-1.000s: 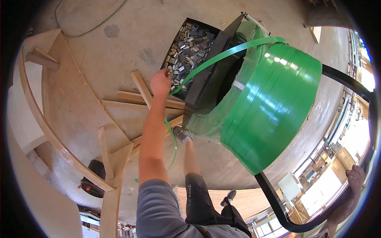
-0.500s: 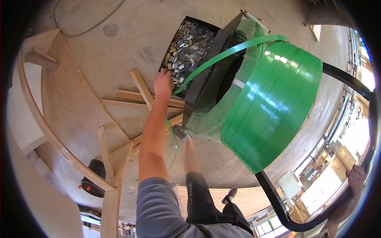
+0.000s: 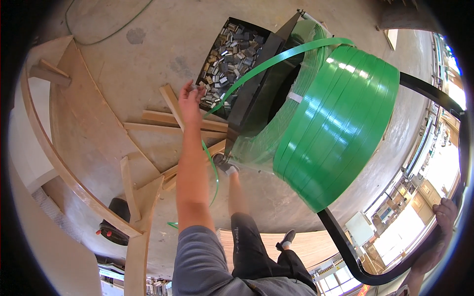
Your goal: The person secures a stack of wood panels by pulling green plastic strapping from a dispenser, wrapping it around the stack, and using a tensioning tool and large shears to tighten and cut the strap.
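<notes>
My left hand (image 3: pixel 189 101) is raised at the left edge of a black tray (image 3: pixel 204 64) heaped with small metal clips (image 3: pixel 234 52). A small silvery clip (image 3: pixel 195 88) appears pinched in its partly spread fingers. A loose green strap (image 3: pixel 276 61) arches across the tray from a big roll of green strapping (image 3: pixel 335 128), which sits on a black stand (image 3: pixel 338 239) with clear plastic wrap on its left side. At the far right, my right hand (image 3: pixel 444 214) grips the stand's curved black bar, partly in shadow.
Wooden boards (image 3: pixel 170 106) lie below the tray. A large curved plywood piece (image 3: pixel 79 98) is on the left, with a black and red object (image 3: pixel 113 232) beside it. A green cord (image 3: pixel 123 27) loops on the floor (image 3: pixel 108 74). A stack of sheets (image 3: pixel 296 241) lies behind me.
My left hand has lifted out of the clips and shifted left to the tray's edge, its fingers now raised. My right hand has moved slightly up along the frame.
</notes>
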The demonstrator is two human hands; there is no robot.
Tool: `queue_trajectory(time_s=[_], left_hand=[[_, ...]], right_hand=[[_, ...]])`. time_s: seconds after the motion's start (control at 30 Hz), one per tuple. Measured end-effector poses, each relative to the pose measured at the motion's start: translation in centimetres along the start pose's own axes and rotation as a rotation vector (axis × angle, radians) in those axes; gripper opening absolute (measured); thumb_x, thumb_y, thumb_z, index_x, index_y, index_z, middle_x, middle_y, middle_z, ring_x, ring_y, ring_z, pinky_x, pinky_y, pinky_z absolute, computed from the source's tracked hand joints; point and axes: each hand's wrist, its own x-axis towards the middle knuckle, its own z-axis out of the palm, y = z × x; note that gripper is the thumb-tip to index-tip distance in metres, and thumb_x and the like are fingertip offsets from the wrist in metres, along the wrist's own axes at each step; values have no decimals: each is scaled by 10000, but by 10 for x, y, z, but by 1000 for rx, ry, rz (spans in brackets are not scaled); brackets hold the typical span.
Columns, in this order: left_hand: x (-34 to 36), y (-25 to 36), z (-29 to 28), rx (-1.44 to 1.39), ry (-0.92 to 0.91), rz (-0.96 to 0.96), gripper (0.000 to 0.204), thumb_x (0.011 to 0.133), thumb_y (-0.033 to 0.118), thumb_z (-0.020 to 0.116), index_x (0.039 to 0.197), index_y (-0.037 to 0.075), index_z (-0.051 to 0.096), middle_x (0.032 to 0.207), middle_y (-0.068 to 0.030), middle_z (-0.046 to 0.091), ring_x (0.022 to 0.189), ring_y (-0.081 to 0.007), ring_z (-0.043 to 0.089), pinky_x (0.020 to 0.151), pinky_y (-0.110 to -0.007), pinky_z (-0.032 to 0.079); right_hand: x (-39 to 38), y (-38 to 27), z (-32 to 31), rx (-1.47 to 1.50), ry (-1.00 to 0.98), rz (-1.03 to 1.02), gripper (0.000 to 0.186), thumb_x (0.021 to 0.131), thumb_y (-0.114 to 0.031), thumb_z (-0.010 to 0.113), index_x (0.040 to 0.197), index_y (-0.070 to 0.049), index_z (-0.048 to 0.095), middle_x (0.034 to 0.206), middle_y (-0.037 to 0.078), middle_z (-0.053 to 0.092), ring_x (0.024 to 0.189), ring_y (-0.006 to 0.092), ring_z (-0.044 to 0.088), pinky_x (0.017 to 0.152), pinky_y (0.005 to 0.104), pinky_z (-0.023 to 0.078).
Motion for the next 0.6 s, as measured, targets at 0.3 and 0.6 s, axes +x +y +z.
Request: queue_trajectory(time_s=[0.3, 0.6], left_hand=[[17, -4, 17, 1852, -243, 275, 268, 834, 258, 641, 1072, 136, 657, 876, -144, 698, 856, -378, 660, 743, -489, 528], [26, -29, -10, 911, -183, 197, 211, 852, 196, 620, 1042, 106, 600, 867, -137, 671, 784, -356, 646, 693, -459, 506]], right_hand=[[5, -13, 3, 205, 77, 94, 471, 1015, -466, 324, 1199, -102, 558, 1266, 138, 541, 1288, 295, 439, 1147, 427, 285], [11, -8, 0, 231, 106, 68, 493, 1008, -491, 337, 1189, -90, 560, 1241, 162, 552, 1270, 305, 449, 1114, 419, 309]])
